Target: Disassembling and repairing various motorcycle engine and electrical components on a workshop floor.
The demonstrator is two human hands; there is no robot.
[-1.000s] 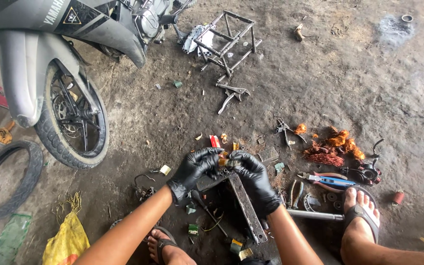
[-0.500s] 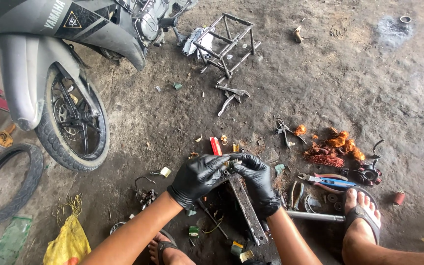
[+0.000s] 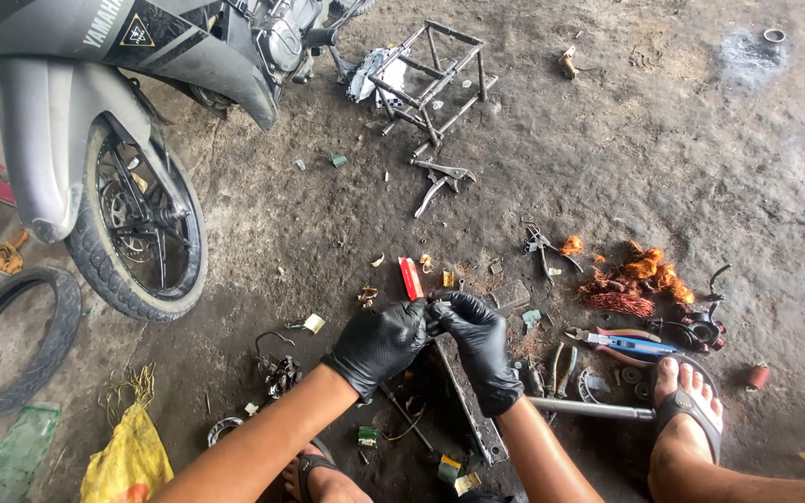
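Observation:
My left hand (image 3: 379, 343) and my right hand (image 3: 475, 343) wear black gloves and meet low in the middle of the head view, over the dirt floor. Their fingertips pinch a small dark part (image 3: 432, 314) between them; its shape is too small to tell. A red-handled tool (image 3: 411, 278) lies just beyond the fingers. Under my right hand a long flat metal bar (image 3: 470, 410) lies on the ground. My sandalled foot (image 3: 687, 414) rests at the right, and another sandalled foot (image 3: 323, 473) shows at the bottom.
A grey motorbike (image 3: 123, 56) with its front wheel (image 3: 142, 228) stands at the upper left, a loose tyre (image 3: 6, 340) beside it. A metal frame (image 3: 430, 74), pliers (image 3: 621, 343), orange copper wire scraps (image 3: 631, 279), a steel rod (image 3: 589, 408) and a yellow bag (image 3: 132, 456) lie around.
Both hands have drawn closer together and nearer to me, with their fingertips now closed on the small dark part. The camera view has shifted slightly.

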